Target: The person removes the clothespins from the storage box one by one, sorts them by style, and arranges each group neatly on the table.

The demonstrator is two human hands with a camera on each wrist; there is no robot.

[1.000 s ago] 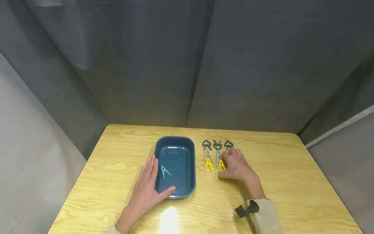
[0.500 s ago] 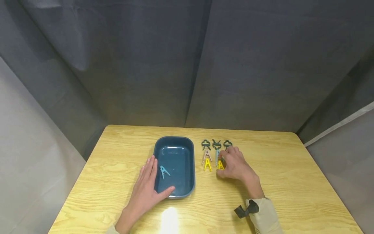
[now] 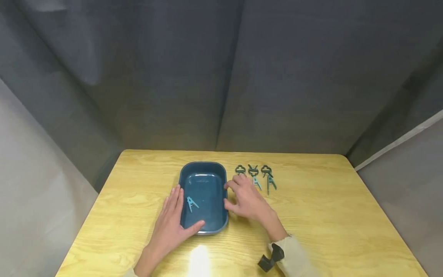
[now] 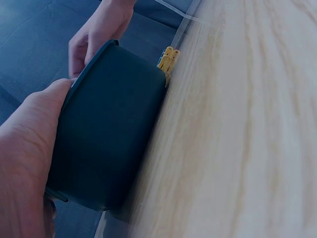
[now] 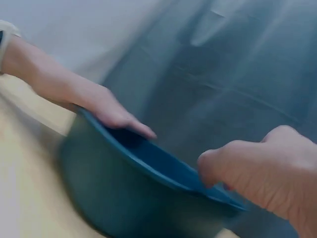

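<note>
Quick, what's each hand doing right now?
Left hand: open, resting against the blue tray, thumb on its rim.
Right hand: fingers curled beside the tray; contents cannot be told.

Head above; wrists beside tray (image 3: 203, 172)

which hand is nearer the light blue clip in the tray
Left. The left hand lies along the tray's left rim, right beside the clip. The right hand is at the tray's right rim, farther off.

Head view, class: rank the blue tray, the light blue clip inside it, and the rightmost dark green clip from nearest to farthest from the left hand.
From the left hand:
1. Blue tray, touched at its left rim.
2. Light blue clip, inside the tray beside the fingers.
3. Rightmost dark green clip, beyond the tray's right side.
</note>
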